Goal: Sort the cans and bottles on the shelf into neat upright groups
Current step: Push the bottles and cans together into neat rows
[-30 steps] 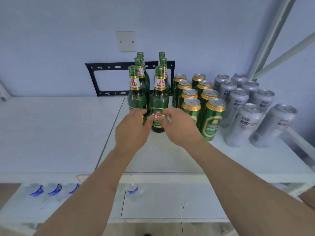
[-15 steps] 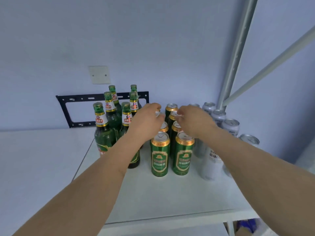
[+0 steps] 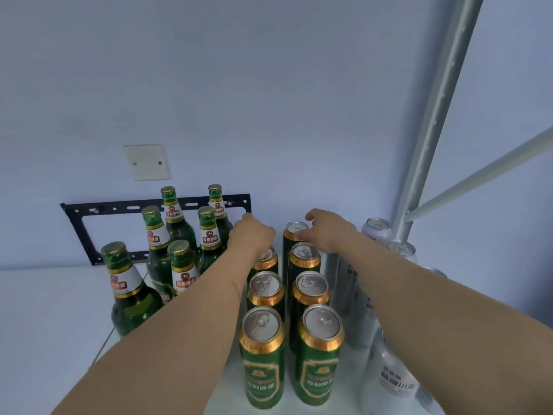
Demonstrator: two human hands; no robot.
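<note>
Left hand point(image 3: 253, 235) and right hand point(image 3: 324, 232) reach the far green cans point(image 3: 294, 298), grips unclear; a careless nudge could topple nearby bottles point(image 3: 167, 256).

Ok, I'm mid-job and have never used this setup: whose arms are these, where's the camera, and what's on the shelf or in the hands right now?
There is no machine here. The arms belong to a person, and the single picture comes from a wide-angle camera worn on their head, looking forward and down.

On the white shelf stand three upright groups: six green glass bottles on the left, green cans with gold rims in two rows in the middle, and silver cans on the right, beside the grey shelf post.

The left hand and right hand both reach to the far end of the green can rows. The right hand's fingers curl at the top of the rearmost green can. The left hand hides whatever lies under it, so I cannot tell if it holds anything.
</note>
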